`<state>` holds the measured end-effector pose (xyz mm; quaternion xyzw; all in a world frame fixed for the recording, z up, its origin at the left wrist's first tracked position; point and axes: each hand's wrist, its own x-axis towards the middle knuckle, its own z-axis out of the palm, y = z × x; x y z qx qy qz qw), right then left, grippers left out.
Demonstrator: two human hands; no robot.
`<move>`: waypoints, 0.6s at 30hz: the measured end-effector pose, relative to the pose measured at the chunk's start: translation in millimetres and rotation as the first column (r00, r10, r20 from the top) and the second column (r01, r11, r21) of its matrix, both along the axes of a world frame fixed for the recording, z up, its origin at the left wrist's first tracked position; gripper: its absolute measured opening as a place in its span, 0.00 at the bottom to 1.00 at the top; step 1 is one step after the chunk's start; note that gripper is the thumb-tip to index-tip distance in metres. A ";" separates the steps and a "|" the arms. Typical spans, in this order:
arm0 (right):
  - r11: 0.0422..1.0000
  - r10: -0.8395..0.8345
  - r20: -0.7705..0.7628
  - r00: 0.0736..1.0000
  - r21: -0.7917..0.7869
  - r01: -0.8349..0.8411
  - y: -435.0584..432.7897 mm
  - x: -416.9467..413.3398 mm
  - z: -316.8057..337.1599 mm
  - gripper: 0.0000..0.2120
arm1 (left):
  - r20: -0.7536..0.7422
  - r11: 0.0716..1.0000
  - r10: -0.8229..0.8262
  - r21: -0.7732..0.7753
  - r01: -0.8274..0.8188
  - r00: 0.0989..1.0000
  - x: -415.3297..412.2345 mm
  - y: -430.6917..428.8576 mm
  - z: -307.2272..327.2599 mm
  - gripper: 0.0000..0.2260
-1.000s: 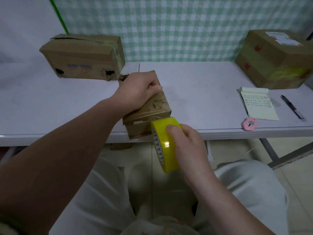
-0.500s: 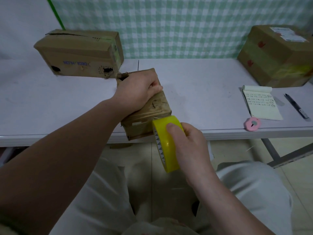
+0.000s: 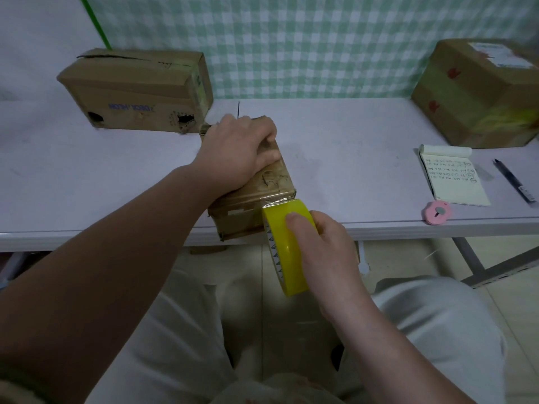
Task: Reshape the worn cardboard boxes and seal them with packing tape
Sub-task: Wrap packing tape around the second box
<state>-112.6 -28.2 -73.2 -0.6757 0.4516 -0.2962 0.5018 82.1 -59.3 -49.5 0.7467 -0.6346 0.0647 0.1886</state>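
I see the pale worktop running across the view; at its far right stands the biggest box, patched with yellowish tape and a label on top; at the far left lies a long box, torn open along its top edge and holed in its front; the small worn box I am working on sits in the middle at the near edge of the worktop, one end toward me. My left grip lies on its far half, fingers curled over the right side, holding it down; my right grip clasps the yellow tape roll, thumb on its outer face, just in front of the box's near end; a short clear strip runs from roll to the box's top edge. Right of this lie a notepad, a pen beside it, and a small pink round thing near the edge.
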 end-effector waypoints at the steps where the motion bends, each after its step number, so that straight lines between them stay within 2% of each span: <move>1: 1.000 -0.002 -0.005 1.000 -0.004 0.002 0.1 0.2 -0.3 0.22 | 0.004 0.999 0.034 0.028 -0.034 0.999 0.0 -1.0 0.2 0.11; 6: 1.000 -0.007 -0.006 1.000 -0.007 0.007 0.3 0.8 -0.5 0.22 | -0.054 0.991 0.128 0.052 -0.126 0.990 -0.2 -6.3 -1.9 0.10; 9: 1.000 -0.009 -0.003 1.000 -0.004 0.009 -0.3 0.4 -0.6 0.23 | 0.017 0.979 0.205 -0.009 -0.205 0.979 5.8 -8.8 -1.5 0.09; 11: 1.000 -0.007 0.004 1.000 0.002 0.007 0.2 -0.4 -0.6 0.22 | 0.051 0.979 0.186 -0.093 -0.181 0.981 6.7 -6.2 2.5 0.12; 13: 1.000 -0.009 0.009 1.000 0.005 0.009 0.5 -1.0 -1.2 0.22 | -0.002 0.986 0.017 -0.166 -0.017 1.000 -0.6 4.9 10.7 0.15; 15: 1.000 -0.012 0.026 1.000 0.016 0.012 0.5 -0.8 -1.7 0.21 | -0.081 0.966 -0.218 -0.160 0.203 0.973 -13.5 24.7 16.7 0.17; 18: 1.000 -0.011 0.028 1.000 0.022 0.010 -0.1 -0.8 -2.7 0.16 | -0.152 0.880 -0.462 0.046 0.474 0.874 -24.2 54.2 11.8 0.23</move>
